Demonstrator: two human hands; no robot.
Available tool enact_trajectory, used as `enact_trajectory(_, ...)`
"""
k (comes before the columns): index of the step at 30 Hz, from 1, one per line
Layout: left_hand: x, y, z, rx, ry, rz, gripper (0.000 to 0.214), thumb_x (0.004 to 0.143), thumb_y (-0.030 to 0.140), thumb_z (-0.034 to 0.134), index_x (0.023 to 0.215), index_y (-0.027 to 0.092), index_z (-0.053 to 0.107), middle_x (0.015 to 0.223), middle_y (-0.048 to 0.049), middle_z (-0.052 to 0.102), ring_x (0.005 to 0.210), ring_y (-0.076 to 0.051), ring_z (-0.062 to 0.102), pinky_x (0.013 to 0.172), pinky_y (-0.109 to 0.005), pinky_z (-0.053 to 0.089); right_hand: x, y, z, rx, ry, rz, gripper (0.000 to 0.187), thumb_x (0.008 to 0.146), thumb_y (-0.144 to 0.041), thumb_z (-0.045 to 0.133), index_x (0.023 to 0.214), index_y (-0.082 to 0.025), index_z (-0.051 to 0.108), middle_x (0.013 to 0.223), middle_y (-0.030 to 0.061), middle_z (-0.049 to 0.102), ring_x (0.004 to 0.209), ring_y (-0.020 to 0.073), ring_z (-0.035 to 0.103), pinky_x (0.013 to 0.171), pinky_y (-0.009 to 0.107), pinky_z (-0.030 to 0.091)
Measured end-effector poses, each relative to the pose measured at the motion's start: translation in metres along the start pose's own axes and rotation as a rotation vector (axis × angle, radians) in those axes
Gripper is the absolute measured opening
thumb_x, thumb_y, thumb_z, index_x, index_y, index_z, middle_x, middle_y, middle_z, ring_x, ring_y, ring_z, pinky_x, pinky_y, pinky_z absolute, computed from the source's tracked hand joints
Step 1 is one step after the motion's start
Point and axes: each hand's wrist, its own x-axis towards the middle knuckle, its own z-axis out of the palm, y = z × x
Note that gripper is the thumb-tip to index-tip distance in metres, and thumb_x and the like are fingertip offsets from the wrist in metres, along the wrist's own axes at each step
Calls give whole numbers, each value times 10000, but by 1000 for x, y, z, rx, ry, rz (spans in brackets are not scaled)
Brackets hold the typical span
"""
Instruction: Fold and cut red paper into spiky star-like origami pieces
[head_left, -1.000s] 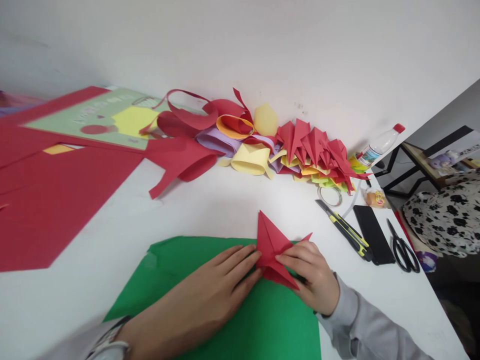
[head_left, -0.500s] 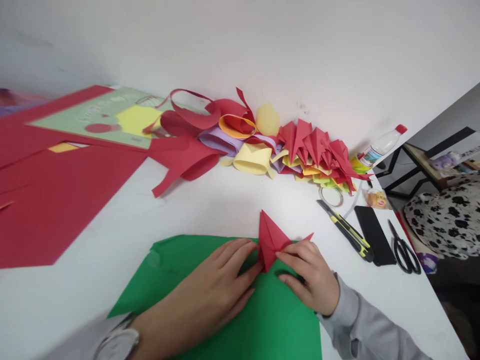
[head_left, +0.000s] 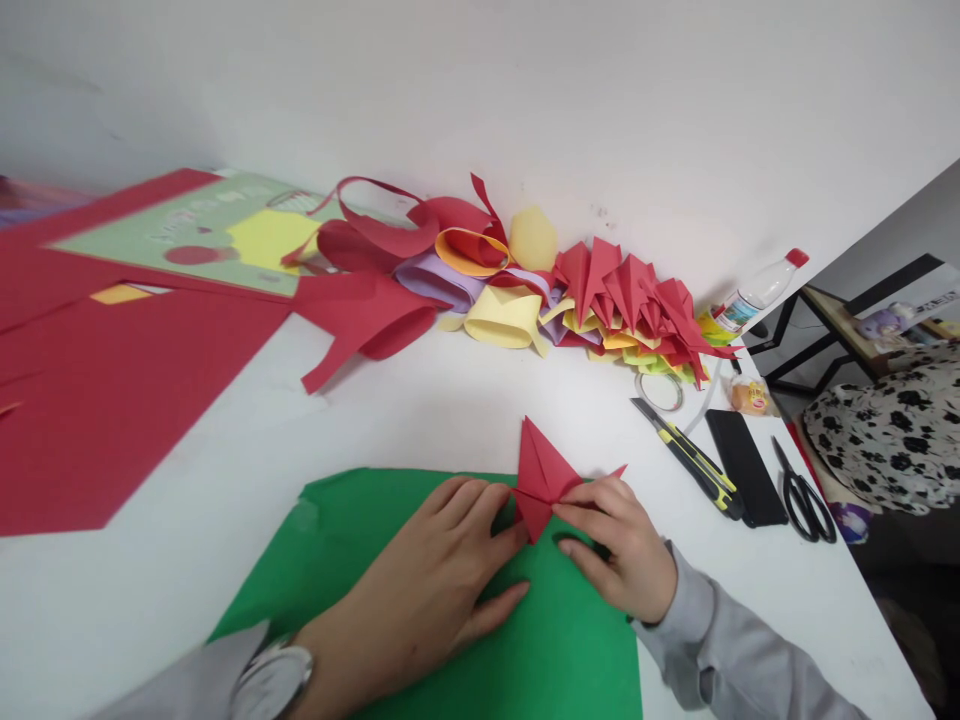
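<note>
A small folded red paper piece [head_left: 545,474] stands on a green paper sheet [head_left: 540,650] on the white table [head_left: 420,410]. My left hand [head_left: 435,590] lies over the green sheet with its fingertips pressed against the red piece's left side. From the right, my right hand [head_left: 622,545] pinches the same piece, thumb and forefinger closed on its lower fold. A watch [head_left: 274,680] shows on my left wrist.
Large red sheets [head_left: 105,400] and a green booklet [head_left: 202,230] lie at the left. A heap of folded and curled coloured paper [head_left: 525,280] sits against the wall. At the right lie a tape roll [head_left: 661,390], utility knife [head_left: 686,455], black phone [head_left: 742,465], scissors [head_left: 806,495] and a bottle [head_left: 757,290].
The red piece's lower flap has been folded up, so the piece looks shorter. My left hand slid slightly left and its fingers bent against the fold.
</note>
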Motion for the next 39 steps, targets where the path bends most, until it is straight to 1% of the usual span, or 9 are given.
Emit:
enact_trajectory(4,2,-1,-1,-13,-9,17,230,840,367,613,1028,244,663,964,-65,598,908,-273,551,834,-446,457,1,-2,0,-35,-37,19,407,922,-247,545,1325,-207,500,1084,103,622,987,254,533,840,435,484)
enact_trajectory(13,1,-13,-3,7,48,92,372,798,438,659,1139,290,643,1154,-66,632,1068,-288,559,997,-519,383,3,-10,3,-365,-232,1,532,888,-367,620,1349,-140,480,1142,144,584,963,289,489,794,449,430)
enact_trajectory(17,-3,-31,-18,-20,35,154,150,840,338,607,957,311,697,1161,-36,639,1111,-265,563,1021,-502,389,3,-11,2,-396,-265,-5,543,890,-395,618,1354,-153,476,1158,141,580,975,285,486,797,430,410)
enact_trajectory(20,-7,-44,-29,-12,183,127,244,875,159,466,920,262,683,1036,-26,680,1009,-216,608,1011,-456,419,2,-11,2,-409,-268,-13,538,895,-409,608,1355,-161,478,1168,139,576,988,279,487,797,414,397)
enact_trajectory(23,-9,-41,-31,55,336,164,334,868,85,446,1129,195,623,1129,-55,692,1128,-226,570,1038,-409,405,2,-13,2,-434,-271,-14,535,897,-418,604,1356,-171,481,1176,134,577,994,275,488,806,410,392)
enact_trajectory(25,-8,-30,-27,107,274,326,362,887,111,463,1219,174,592,1185,-41,702,1189,-205,559,1091,-371,345,2,-14,3,-454,-273,-13,536,898,-425,600,1358,-176,481,1172,134,583,1003,276,488,820,417,392)
enact_trajectory(29,-6,-10,-13,211,187,388,318,973,300,425,1170,189,649,1168,-11,730,1107,-183,633,1056,-337,346,2,-14,3,-453,-266,-6,530,903,-439,587,1355,-180,488,1169,135,587,1024,280,498,833,430,409)
enact_trajectory(34,-7,-14,-5,309,156,429,356,984,299,385,1145,157,669,1158,-40,734,1071,-199,658,1009,-358,374,-1,-11,3,-367,-189,33,515,902,-390,587,1314,-91,507,1177,169,585,1016,291,511,841,448,446)
enact_trajectory(39,-12,-18,2,313,52,407,459,959,389,429,1362,182,507,1350,-63,614,1220,-243,567,1048,-406,356,-4,-9,2,-301,-147,24,452,909,-350,563,1264,-73,532,1179,182,594,1007,301,518,832,469,470)
